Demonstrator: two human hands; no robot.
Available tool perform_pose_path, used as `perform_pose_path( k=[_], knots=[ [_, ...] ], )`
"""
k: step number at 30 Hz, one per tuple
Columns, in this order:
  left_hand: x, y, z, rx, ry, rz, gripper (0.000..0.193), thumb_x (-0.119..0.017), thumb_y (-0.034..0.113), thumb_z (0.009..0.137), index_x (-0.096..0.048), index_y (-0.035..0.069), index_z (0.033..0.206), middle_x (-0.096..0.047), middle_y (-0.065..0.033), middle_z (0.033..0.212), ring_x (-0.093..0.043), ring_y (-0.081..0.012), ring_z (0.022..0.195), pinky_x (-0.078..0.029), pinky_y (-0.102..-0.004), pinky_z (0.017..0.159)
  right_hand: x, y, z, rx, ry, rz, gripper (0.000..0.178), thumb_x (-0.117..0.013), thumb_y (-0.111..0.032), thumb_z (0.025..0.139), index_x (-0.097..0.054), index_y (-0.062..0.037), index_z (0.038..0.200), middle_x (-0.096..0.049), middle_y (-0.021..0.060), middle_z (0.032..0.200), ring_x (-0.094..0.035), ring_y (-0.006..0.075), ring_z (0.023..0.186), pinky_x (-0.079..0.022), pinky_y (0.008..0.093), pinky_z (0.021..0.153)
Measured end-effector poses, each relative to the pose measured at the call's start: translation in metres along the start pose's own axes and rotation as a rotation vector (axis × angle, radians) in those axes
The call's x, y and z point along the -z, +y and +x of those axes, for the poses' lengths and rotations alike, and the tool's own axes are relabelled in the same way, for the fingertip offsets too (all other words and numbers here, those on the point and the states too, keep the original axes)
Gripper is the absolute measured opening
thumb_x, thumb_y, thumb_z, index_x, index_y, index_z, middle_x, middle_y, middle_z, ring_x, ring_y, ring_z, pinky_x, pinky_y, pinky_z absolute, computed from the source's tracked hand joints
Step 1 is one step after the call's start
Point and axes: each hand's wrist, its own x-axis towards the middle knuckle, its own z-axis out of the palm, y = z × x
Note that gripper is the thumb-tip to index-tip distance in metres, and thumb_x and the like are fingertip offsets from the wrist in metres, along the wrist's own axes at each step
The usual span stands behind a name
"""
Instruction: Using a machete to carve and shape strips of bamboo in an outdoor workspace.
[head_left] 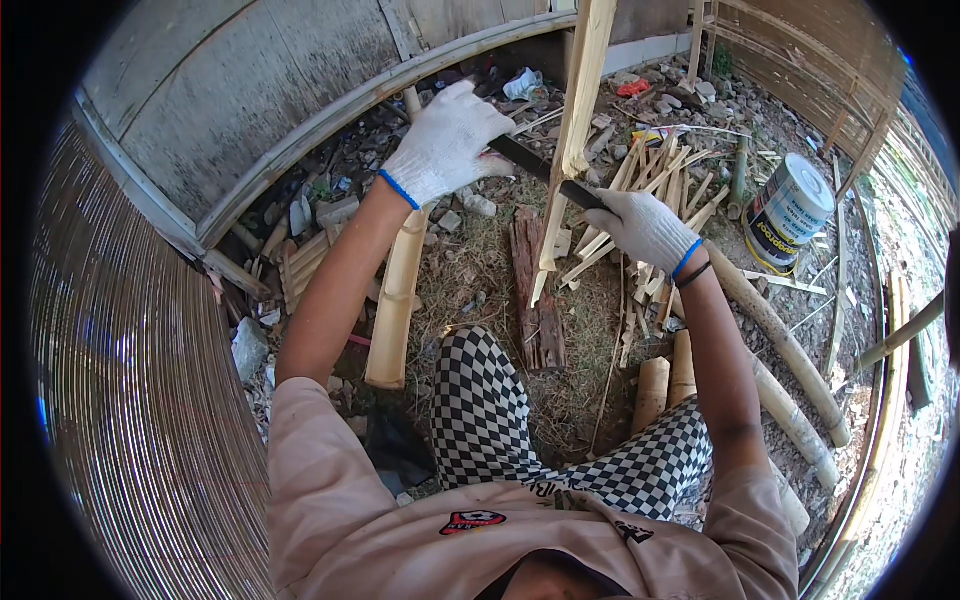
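My left hand (pixel 450 140), in a white knit glove with a blue cuff, is closed round one end of a dark-bladed machete (pixel 525 158). My right hand (pixel 643 228), gloved alike, is closed on the blade's other end. Between the hands, the blade sits across a pale bamboo piece (pixel 583 90) that stands tilted in front of me. Torn, splintered fibres show where the blade meets it, and its lower end tapers to a narrow tip above a weathered brown wood block (pixel 535 290). The machete's handle is mostly hidden by my left hand.
A split bamboo half (pixel 397 300) lies left of my knee. Thin bamboo strips (pixel 665 175) are piled beyond my right hand, near a paint bucket (pixel 790 212). Bamboo poles (pixel 780 340) lie at the right. Rubble and a grey panel wall (pixel 300 90) are beyond; a woven screen (pixel 140 380) stands left.
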Motion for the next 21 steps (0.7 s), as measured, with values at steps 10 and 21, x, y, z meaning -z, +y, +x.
perform_pose_path(
  k=[10, 21],
  knots=[
    [0.015, -0.024, 0.030, 0.061, -0.443, 0.141, 0.040, -0.069, 0.051, 0.084, -0.074, 0.016, 0.104, -0.073, -0.0133, 0.086, -0.071, -0.0331, 0.087, -0.055, -0.0483, 0.073, 0.014, 0.011, 0.047, -0.223, -0.352, 0.415, 0.034, -0.059, -0.033, 0.103, -0.063, -0.0006, 0.096, -0.057, -0.0020, 0.063, -0.053, 0.0064, 0.051, -0.042, 0.0248, 0.045],
    [-0.070, -0.064, 0.024, 0.076, 0.017, 0.102, 0.043, -0.071, 0.051, 0.083, -0.071, 0.010, 0.093, -0.071, -0.0105, 0.080, -0.069, -0.0327, 0.082, -0.053, -0.0461, 0.074, 0.015, 0.010, 0.081, -0.168, 0.005, -0.223, 0.043, -0.058, -0.047, 0.098, -0.075, -0.0071, 0.098, -0.069, 0.0160, 0.074, -0.070, 0.0343, 0.073, -0.055, 0.0464, 0.070]
  ],
)
